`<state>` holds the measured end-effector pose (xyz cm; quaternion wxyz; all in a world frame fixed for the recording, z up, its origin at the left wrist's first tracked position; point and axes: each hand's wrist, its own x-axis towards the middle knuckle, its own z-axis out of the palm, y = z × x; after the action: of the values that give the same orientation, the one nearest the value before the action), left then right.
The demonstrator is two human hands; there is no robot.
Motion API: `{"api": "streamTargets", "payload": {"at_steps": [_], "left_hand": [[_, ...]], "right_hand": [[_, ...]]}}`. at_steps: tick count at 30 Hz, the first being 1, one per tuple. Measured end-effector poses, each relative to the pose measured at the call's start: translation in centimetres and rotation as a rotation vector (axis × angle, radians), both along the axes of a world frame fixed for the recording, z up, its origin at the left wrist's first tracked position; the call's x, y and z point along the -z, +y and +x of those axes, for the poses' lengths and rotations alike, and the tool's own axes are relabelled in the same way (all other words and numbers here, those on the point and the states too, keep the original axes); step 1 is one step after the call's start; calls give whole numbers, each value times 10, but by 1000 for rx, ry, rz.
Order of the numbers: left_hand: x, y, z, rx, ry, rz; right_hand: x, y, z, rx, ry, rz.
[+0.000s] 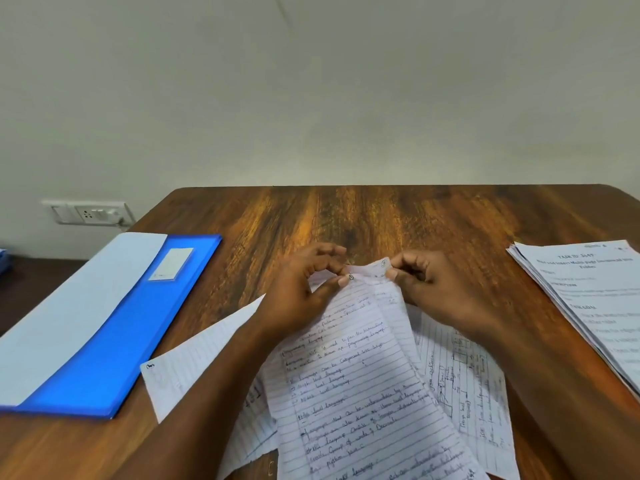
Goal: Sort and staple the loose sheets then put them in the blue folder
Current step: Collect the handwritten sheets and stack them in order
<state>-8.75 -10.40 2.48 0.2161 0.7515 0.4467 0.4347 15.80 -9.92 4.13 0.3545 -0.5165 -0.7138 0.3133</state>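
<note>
Here the handwritten lined sheet is the anchor: it lies lifted at its far end, its long axis running from the person's body away toward the wall, with other loose sheets fanned beneath it on the tabletop. Both hands meet at that far edge. The left hand pinches the top edge just left of the sheet's centre line, thumb and forefinger closed on the paper near a small circled page number; the right hand pinches the top right corner, fingers curled round it. So the sheet hangs from the fingers back toward the person, and neither hand is clearly nearer; they sit level. Judging by the grip at the numbered corners, the pages are being put in order. The blue folder lies well left of the sheet, a white paper across it. A stack of printed pages sits well right. No stapler shows.
</note>
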Motion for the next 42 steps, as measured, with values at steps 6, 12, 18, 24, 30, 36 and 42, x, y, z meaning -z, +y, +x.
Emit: {"api": "streamTargets", "payload": {"at_steps": [6,12,18,24,30,36,42], "left_hand": [[-3,-3,6,-10,14,96],[-2,-3,5,2,22,120],[2,-2,5,-9,-67,143],[8,1,9,-89,-233,45],[9,1,9,-154,-218,-35],[9,0,6,-66,-95,-176],[-4,1,-11,-45,-44,-218]], "right_hand": [[11,-11,-22,-54,-76,110],[15,-10,-25,-89,-120,126],[12,-13,-26,-106,-71,146],[15,-15,-29,-103,-20,140],[21,-16,-34,-13,-45,111],[20,-17,-38,10,47,62],[-2,-12,-13,127,-132,20]]}}
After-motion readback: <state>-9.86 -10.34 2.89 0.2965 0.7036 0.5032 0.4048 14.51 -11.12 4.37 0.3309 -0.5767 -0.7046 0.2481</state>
